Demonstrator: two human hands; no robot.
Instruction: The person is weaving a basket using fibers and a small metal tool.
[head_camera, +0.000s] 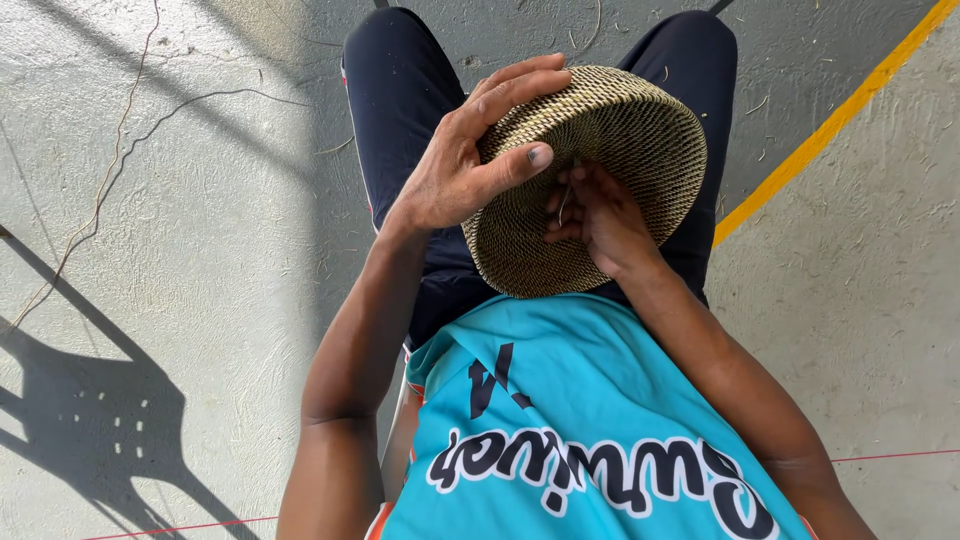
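Observation:
A tan woven basket with dark stitching rests upside down on my lap, its rounded base toward the camera. My left hand lies spread over its left side, thumb pressed across the weave and fingers curled over the upper rim. My right hand sits against the basket's lower middle with fingers pinched on a thin needle-like tool poking into the weave.
I am seated, in dark trousers and a turquoise shirt. The grey concrete floor has cracks, scattered straw bits and a yellow painted line at the right. A chair's shadow falls at the lower left.

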